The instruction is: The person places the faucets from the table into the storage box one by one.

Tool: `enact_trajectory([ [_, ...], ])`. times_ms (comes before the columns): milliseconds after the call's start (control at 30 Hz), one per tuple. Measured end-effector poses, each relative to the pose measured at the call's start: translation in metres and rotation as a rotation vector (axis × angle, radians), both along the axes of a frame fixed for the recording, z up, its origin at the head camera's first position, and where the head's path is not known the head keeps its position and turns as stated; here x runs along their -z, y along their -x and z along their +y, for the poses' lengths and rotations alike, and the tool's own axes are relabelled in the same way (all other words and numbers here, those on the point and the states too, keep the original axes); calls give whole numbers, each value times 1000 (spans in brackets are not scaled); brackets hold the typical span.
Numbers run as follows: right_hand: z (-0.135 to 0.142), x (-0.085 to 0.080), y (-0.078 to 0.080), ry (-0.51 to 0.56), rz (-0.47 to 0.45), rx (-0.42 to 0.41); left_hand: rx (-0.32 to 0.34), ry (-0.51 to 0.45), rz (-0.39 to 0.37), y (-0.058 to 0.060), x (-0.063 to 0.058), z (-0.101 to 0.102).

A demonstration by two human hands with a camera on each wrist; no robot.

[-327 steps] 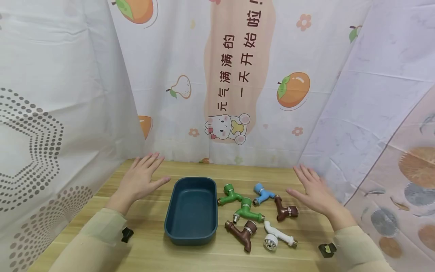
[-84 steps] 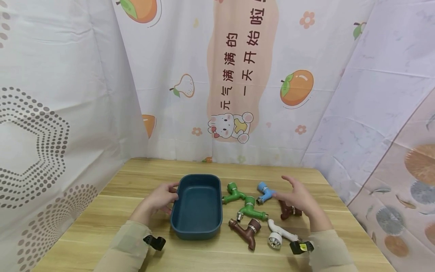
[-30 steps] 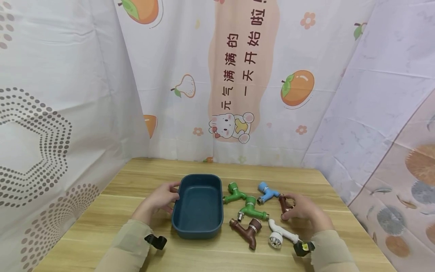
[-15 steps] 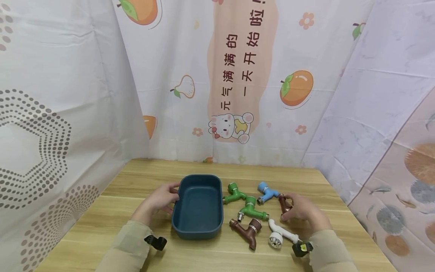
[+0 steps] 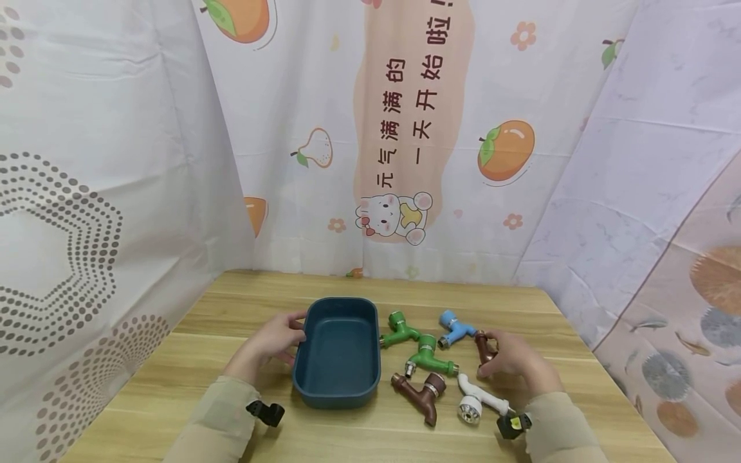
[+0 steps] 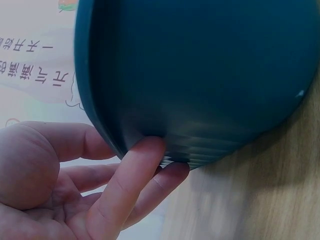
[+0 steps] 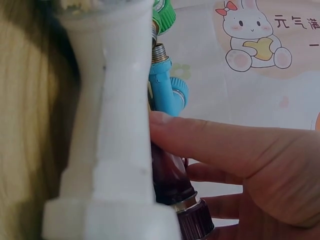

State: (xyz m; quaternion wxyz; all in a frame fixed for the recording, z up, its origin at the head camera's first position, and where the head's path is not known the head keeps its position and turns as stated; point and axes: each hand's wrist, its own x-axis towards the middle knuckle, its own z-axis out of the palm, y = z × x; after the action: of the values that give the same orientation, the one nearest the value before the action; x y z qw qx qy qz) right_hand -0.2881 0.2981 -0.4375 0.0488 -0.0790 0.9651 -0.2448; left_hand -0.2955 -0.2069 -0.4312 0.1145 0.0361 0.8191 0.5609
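My left hand holds the left wall of a dark teal rectangular tub. In the left wrist view, two fingertips press the tub's outer wall and another digit goes behind its rim. My right hand grips a dark brown faucet lying at the right of the group, thumb on the near side. Its knurled knob shows below the thumb in the right wrist view, while a white faucet blocks part of it. The blue faucet lies against its threaded end.
Between tub and right hand lie two green faucets, another brown faucet and the white faucet, near the right wrist's black camera. The wooden table ends at printed curtains behind and on both sides.
Both hands were raised apart at first. The left came down to the tub's wall; the right lowered past the blue faucet and took hold of the brown one. Hardly any movement in the last second.
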Motion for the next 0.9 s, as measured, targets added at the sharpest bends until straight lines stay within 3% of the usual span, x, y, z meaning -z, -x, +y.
enact_trajectory([
  [900,0,-1,-3,0,-4,-35,7,8,8,1,1,-2],
])
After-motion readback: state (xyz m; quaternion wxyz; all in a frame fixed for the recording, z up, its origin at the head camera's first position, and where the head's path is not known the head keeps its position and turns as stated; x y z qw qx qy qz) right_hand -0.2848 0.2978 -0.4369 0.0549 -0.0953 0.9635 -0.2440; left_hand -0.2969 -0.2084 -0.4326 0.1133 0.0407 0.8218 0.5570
